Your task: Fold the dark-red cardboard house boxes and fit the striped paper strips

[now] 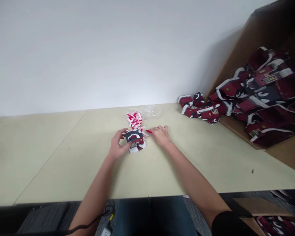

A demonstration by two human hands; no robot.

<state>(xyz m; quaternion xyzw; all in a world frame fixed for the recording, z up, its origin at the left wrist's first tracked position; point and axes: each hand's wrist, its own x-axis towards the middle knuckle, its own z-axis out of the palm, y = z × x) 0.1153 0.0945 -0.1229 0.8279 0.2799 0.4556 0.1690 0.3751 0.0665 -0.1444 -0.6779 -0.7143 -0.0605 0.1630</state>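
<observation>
My left hand (118,146) is closed around the left side of a small painted house (137,141). The house has a dark grey roof with white snow, dark red walls and yellow windows, and it tilts up above the table. To its right, my right hand (161,135) pinches a small red piece (149,131) at the fingertips. Just behind the house lies a pile of red-and-white striped pieces (135,119), with a few loose ones between the two hands. Part of the house's left edge is hidden by my fingers.
Behind the hands stands a clear plastic bowl (151,112) near the wall. At the right, a tipped cardboard box (232,62) holds many similar houses, and several houses (199,108) lie at its mouth. A small dark bit (252,171) lies on the pale table (64,157).
</observation>
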